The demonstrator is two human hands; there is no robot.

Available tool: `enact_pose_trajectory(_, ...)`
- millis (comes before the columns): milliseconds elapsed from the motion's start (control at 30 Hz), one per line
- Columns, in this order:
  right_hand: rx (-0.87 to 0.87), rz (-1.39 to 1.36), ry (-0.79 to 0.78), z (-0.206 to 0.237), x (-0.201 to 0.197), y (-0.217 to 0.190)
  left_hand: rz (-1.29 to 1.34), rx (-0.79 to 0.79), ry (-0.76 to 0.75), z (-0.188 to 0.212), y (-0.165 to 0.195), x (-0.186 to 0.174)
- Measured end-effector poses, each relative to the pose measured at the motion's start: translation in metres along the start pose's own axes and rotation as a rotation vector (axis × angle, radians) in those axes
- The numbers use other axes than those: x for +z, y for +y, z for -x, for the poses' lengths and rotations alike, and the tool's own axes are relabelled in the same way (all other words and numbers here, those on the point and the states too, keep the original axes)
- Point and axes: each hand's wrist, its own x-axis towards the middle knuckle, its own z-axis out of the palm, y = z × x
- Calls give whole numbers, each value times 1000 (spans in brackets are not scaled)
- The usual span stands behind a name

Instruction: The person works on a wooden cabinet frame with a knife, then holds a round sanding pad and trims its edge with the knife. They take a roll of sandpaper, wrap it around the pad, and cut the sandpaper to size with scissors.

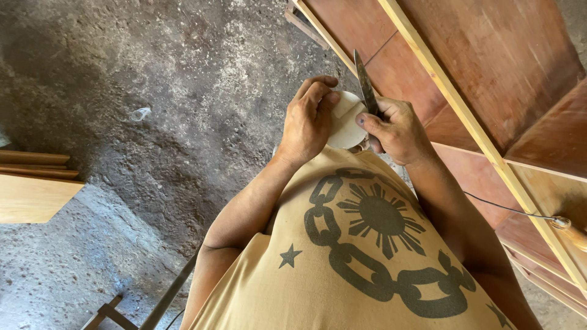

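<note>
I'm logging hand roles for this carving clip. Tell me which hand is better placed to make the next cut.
Probably the right hand: it grips the knife, whose blade lies against the pale round piece. The left hand is wrapped around that piece, steadying it.

We are seeing a pale cream round lid [343, 127] showing between our left hand [309, 119] and our right hand [397, 128], and a dull grey metal blade [365, 85] glinting faintly above it. Our shirt [342, 269] is showing mustard yellow, printed in charcoal with a rayed sun, a ring of chain links and small stars. The wooden cabinet [489, 55] is glowing reddish brown with light yellow strips along its edges. The floor [153, 91] is looking mottled grey-brown, and the boards [33, 189] are showing honey-coloured.
</note>
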Motion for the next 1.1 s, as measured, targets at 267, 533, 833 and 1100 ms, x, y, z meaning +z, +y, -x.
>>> enact_pose_trajectory(267,20,-49,-1,7,-3,1,29,-80,10,-9,-4,-1)
enact_pose_trajectory(533,22,-75,11,18,-5,2,371,-581,-81,-20,-1,-14)
enact_pose_trajectory(833,-10,-20,36,23,-2,-2,204,-221,19,-22,-35,-15)
enact_pose_trajectory(1100,-93,220,51,25,-1,-9,154,-151,176,-17,-66,-2)
